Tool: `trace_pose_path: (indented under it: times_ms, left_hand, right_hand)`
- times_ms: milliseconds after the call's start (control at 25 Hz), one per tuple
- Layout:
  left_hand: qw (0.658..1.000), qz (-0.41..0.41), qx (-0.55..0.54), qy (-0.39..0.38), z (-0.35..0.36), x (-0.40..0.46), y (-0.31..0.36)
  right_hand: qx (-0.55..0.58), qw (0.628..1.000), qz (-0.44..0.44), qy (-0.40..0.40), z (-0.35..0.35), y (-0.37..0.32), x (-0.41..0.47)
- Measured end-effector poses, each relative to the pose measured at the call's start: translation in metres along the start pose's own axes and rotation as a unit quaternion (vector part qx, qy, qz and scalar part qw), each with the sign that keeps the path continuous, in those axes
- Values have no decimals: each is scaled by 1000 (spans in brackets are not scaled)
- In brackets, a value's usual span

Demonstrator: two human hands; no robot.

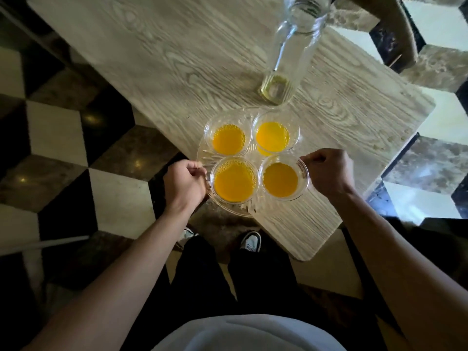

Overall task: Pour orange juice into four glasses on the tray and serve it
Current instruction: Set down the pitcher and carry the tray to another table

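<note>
One near-empty bottle (291, 46) behind tray (202, 153)

Pale woodgrain table (177, 59), clear tray (202, 150), near-empty glass bottle (286, 57)

Table (177, 59) — pale wood-grain top, matt, the grain lines strongly marked, corners rounded smooth.
Tray (202, 150) — clear, glass or plastic could not be told; cut with ribbed, radiating ridges that caught the light.
Four glasses (276, 134) — clear and thin-walled, smooth rims, glossy; the juice (234, 182) in them was opaque orange with fine bubbles at the edge.
Bottle (291, 46) — clear glass, smooth, faintly shiny.
Floor (63, 138) — polished stone tiles, cream and dark mottled marble, glossy with small bright reflections.
Trousers (202, 269) — dark matt cloth.
Shirt (243, 333) — light matt cloth.
</note>
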State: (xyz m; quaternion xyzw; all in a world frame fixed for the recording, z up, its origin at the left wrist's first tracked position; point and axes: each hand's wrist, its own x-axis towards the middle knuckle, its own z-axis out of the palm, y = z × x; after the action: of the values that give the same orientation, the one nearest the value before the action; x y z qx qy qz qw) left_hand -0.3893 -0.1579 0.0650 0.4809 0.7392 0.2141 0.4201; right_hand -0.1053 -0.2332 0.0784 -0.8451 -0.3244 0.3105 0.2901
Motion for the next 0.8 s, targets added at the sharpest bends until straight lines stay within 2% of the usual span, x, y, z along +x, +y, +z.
trace_pose_path:
  times_ms: [160,800]
  left_hand:
    - [999,-17,16,40,-41,0,-14]
    - [993,-73,-18,91,-192,36,-94]
  right_hand:
    - [-17,999,-27,-28,32,-31,-8]
    - [-56,989,-87,-103,167,-156,-54]
